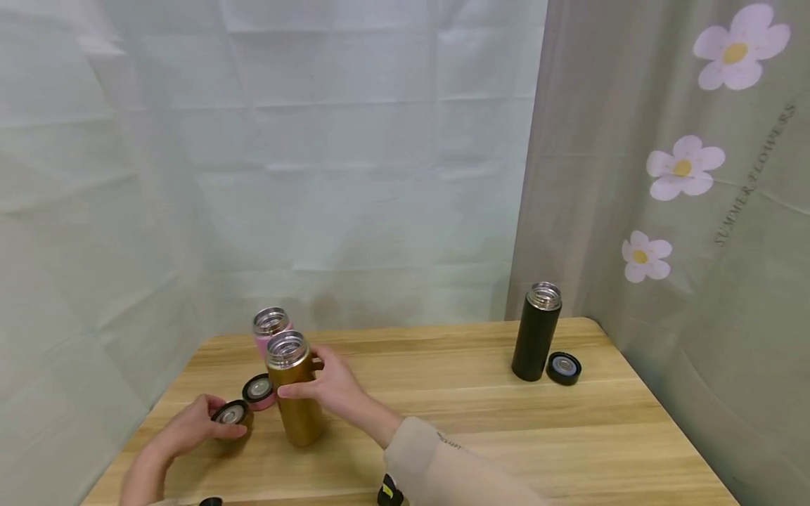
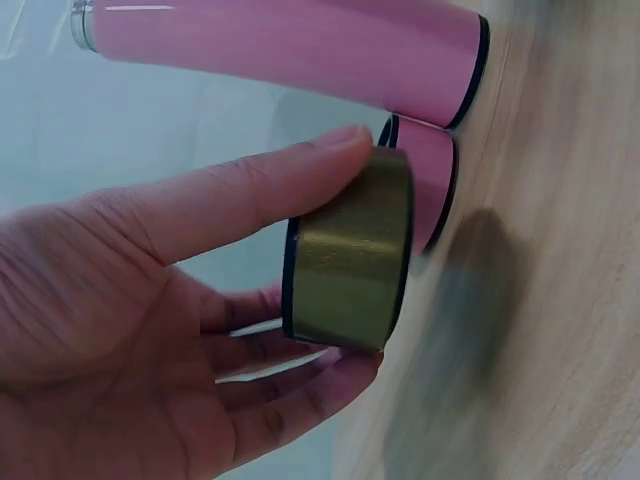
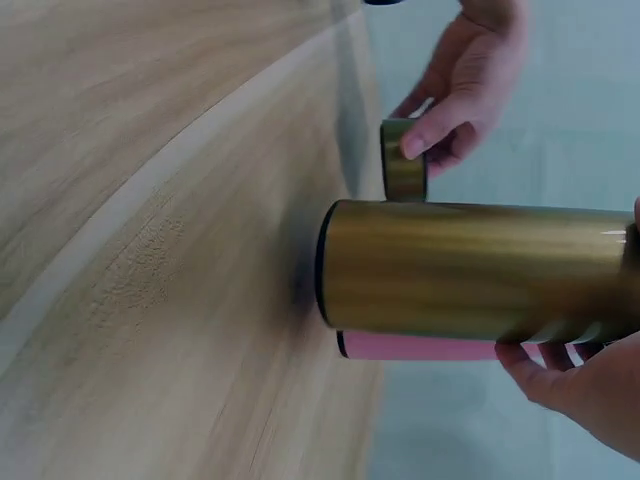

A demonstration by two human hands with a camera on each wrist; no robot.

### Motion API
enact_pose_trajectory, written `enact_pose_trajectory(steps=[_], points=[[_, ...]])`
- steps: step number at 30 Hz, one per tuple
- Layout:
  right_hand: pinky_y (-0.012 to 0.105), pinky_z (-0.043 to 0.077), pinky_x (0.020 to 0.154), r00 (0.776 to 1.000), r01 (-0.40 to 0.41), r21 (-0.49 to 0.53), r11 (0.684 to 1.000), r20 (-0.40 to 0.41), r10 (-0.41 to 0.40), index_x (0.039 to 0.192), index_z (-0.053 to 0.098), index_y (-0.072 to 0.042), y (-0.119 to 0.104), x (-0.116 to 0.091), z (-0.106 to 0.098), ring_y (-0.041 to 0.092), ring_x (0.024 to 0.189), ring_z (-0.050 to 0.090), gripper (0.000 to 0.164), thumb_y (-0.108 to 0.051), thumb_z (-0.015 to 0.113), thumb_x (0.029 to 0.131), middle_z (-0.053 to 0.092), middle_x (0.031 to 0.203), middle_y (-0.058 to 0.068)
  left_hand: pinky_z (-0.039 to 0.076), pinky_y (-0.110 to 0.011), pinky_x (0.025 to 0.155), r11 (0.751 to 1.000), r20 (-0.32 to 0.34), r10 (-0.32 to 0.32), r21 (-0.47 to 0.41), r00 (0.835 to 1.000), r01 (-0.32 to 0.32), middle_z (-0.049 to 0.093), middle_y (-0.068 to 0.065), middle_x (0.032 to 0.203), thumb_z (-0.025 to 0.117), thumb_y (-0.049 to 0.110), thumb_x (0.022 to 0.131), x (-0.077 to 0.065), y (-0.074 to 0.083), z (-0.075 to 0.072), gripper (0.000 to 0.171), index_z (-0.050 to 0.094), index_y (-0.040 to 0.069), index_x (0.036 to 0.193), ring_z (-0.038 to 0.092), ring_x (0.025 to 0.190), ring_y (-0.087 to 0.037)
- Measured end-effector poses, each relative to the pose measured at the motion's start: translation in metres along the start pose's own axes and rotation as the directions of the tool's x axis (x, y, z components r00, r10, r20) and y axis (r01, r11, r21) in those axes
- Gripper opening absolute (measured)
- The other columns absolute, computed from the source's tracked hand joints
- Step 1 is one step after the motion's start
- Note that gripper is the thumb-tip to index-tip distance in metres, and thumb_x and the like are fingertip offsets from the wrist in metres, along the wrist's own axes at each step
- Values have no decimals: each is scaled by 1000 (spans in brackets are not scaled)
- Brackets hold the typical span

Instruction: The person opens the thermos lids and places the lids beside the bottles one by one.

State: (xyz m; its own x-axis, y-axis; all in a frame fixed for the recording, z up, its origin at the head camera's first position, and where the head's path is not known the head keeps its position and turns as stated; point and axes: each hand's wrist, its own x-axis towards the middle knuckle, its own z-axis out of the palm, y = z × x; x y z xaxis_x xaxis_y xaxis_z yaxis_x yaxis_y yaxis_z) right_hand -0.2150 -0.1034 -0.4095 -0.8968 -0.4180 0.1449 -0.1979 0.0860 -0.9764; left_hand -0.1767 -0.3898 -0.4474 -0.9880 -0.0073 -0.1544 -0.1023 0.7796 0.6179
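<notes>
My left hand (image 1: 183,429) pinches a gold bottle lid (image 2: 350,255) between thumb and fingers, its inner side facing up in the head view. Shadow falls on the wood just under the lid. With my right hand (image 1: 335,386) I grip an open gold thermos bottle (image 1: 300,414) near its top, upright and slightly tilted, its base close over the table. Behind it is an open pink thermos bottle (image 2: 280,50), mostly hidden in the head view. A pink lid (image 1: 259,395) lies at the pink bottle's foot, between the gold lid and the gold bottle.
On the right of the wooden table (image 1: 468,436) stands an open black thermos bottle (image 1: 535,344), its black lid (image 1: 564,369) beside it. A small black object with a yellow mark (image 1: 389,493) sits by my right sleeve. Pale curtains (image 1: 373,176) hang behind and beside the table.
</notes>
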Motion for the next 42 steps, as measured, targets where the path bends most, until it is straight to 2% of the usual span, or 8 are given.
enact_pose_trajectory(steps=[5, 10, 16, 25, 32, 36, 42], points=[[30, 53, 94, 1000, -24, 22, 999, 5, 24, 132, 63, -15, 0, 8, 15, 7, 109, 63, 60, -17, 92, 80, 64, 117, -14, 48, -33, 82, 998, 47, 46, -55, 998, -43, 59, -17, 106, 86, 23, 86, -1, -8, -2, 67, 43, -17, 120, 58, 97, -23], [29, 53, 93, 1000, -18, 47, 999, -1, 18, 137, 61, -12, 2, 13, 23, 9, 106, 65, 64, -13, 91, 81, 65, 115, -11, 50, -30, 81, 994, 42, 91, -56, 995, -89, 59, -17, 108, 86, 18, 85, -2, -15, -3, 66, 44, -17, 122, 60, 98, -23], [28, 52, 93, 1000, -4, -5, 1000, -17, 4, 138, 61, -14, 6, 16, 31, 5, 104, 63, 66, -14, 92, 80, 64, 115, -13, 50, -26, 80, 983, 67, 160, -97, 985, -153, 60, -16, 109, 86, 12, 83, -1, -23, -2, 63, 45, -16, 122, 60, 99, -24], [24, 51, 96, 999, 44, -94, 995, -11, -45, 133, 61, -19, 7, 16, 43, 1, 109, 60, 62, -21, 93, 80, 60, 121, -15, 49, -25, 81, 971, 83, 217, -125, 973, -205, 59, -18, 112, 86, 7, 82, -3, -32, -3, 61, 46, -16, 123, 58, 103, -27], [26, 50, 101, 998, 42, -108, 993, -32, -46, 134, 58, -24, 7, 12, 47, 3, 116, 58, 64, -23, 93, 80, 57, 124, -15, 49, -24, 81, 969, 44, 228, -110, 973, -222, 58, -20, 115, 90, 5, 78, 2, -35, 0, 67, 47, -16, 125, 57, 105, -28], [27, 50, 102, 998, 65, -81, 995, -7, -66, 135, 56, -26, 7, 11, 46, 4, 119, 59, 65, -21, 92, 81, 56, 127, -15, 49, -25, 80, 965, 17, 242, -109, 970, -239, 58, -20, 115, 90, 3, 77, 4, -36, 2, 67, 47, -16, 125, 57, 103, -27], [28, 50, 104, 997, 72, -63, 995, 30, -70, 133, 55, -23, 9, 10, 44, 7, 123, 59, 65, -17, 92, 81, 56, 129, -13, 49, -23, 78, 951, 19, 280, -142, 960, -275, 57, -21, 109, 88, 2, 77, 6, -39, 4, 66, 44, -18, 122, 59, 96, -21]])
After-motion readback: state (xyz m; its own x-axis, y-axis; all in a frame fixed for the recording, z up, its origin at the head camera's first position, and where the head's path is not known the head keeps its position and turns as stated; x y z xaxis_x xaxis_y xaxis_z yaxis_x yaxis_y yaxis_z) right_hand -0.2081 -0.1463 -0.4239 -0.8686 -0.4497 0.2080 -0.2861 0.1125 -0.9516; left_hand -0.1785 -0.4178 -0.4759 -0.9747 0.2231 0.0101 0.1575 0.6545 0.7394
